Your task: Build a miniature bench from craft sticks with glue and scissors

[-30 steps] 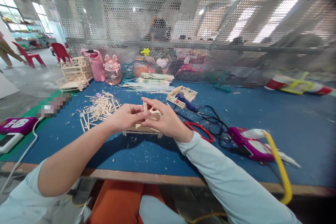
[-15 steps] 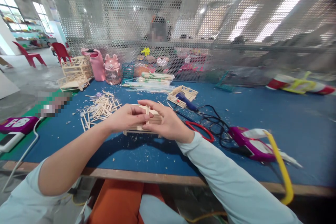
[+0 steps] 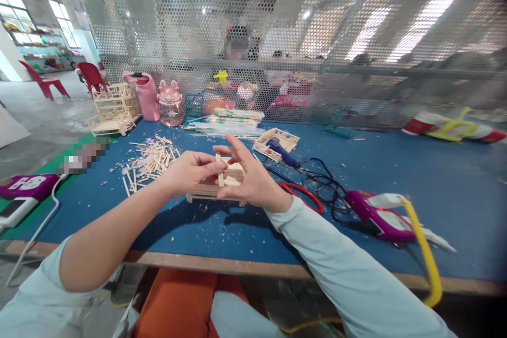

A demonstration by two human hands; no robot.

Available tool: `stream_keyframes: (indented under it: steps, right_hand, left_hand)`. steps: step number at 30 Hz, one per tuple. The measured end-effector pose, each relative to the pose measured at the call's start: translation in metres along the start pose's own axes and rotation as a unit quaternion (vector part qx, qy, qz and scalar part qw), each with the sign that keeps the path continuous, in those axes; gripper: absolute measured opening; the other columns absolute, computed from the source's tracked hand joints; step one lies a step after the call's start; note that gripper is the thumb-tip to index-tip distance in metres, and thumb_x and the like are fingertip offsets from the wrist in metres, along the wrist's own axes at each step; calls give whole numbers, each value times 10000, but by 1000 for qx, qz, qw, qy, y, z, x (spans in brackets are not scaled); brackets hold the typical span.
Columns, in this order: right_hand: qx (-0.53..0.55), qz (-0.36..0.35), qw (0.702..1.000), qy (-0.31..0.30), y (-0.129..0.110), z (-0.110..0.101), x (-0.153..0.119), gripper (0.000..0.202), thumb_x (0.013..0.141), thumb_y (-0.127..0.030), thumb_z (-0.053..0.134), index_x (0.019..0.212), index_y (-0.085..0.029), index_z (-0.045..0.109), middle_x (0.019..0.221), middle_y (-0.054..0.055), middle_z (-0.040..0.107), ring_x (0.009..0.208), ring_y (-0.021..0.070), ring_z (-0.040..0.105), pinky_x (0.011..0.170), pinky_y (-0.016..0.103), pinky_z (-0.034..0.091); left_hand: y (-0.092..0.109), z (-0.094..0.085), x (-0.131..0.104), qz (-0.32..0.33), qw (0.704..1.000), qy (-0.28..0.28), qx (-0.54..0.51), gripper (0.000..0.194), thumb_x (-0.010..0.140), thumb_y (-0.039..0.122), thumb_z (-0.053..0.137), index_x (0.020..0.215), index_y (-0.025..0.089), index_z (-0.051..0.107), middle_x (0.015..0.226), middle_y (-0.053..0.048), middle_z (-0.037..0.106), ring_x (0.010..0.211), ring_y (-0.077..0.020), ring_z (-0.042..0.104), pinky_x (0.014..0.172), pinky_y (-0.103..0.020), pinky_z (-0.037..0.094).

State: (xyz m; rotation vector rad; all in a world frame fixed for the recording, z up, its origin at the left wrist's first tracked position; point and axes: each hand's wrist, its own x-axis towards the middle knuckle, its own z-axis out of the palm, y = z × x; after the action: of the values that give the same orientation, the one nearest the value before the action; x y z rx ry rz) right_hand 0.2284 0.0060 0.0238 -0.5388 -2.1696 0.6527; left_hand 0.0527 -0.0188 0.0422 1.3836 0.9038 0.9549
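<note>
My left hand (image 3: 188,173) pinches a couple of short wooden sticks (image 3: 221,173), held upright between thumb and fingers. Beneath and behind the hands is a small stick-built wooden piece (image 3: 236,173) with a slatted surface and short feet on the table; the hands cover part of it. My right hand (image 3: 255,182) is open just right of the upright sticks, thumb and fingers spread around them. I cannot tell whether its fingertips touch them. A loose pile of short wooden sticks (image 3: 156,158) lies to the left, beyond my left forearm.
A blue glue gun (image 3: 283,151) rests on a small wooden frame (image 3: 293,140), its black cord trailing right. Nearby are red scissor-like handles (image 3: 307,195) and a purple device (image 3: 380,216). Bottles (image 3: 171,105) and bagged sticks (image 3: 237,119) stand near the mesh panel (image 3: 336,37).
My right hand has loosened from the upright sticks, its fingers lifting and spreading apart. The left hand keeps its pinch on the sticks, which have shifted slightly left.
</note>
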Motion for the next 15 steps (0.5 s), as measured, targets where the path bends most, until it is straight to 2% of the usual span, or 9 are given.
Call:
stream_keyframes:
  steps: [2,5,10,15]
  right_hand:
    - [-12,-9,1000,13,1,-2,1,1129,549,-520,781,1453,-241,165,1343,165,479,1231,285,471,950,445,427]
    - [-38,-17,999,18,-1,-3,1,1007,601,-467,774,1429,-240,247,1287,145,535,1174,265,521,936,428,436]
    - [-45,-3,999,17,-6,-6,-1,781,679,-367,737,1363,-221,389,1215,114,607,1112,246,580,971,413,430]
    - [-33,10,999,13,-7,-4,-3,601,724,-311,692,1281,-207,491,1218,101,613,1109,238,590,976,391,441]
  left_hand:
    - [-1,-1,1,-8,999,23,-32,296,611,429,754,713,159,687,640,8,641,569,-80,546,600,-228,438]
    - [-4,-4,3,-15,997,35,-65,355,560,454,782,705,146,681,604,10,626,554,-78,549,590,-225,450]
    - [-6,-7,5,-15,997,30,-73,407,533,479,792,684,125,662,579,2,617,541,-82,554,582,-229,461]
    - [-8,-7,5,-7,998,12,-64,349,593,451,767,632,126,645,589,2,611,553,-79,552,613,-237,467]
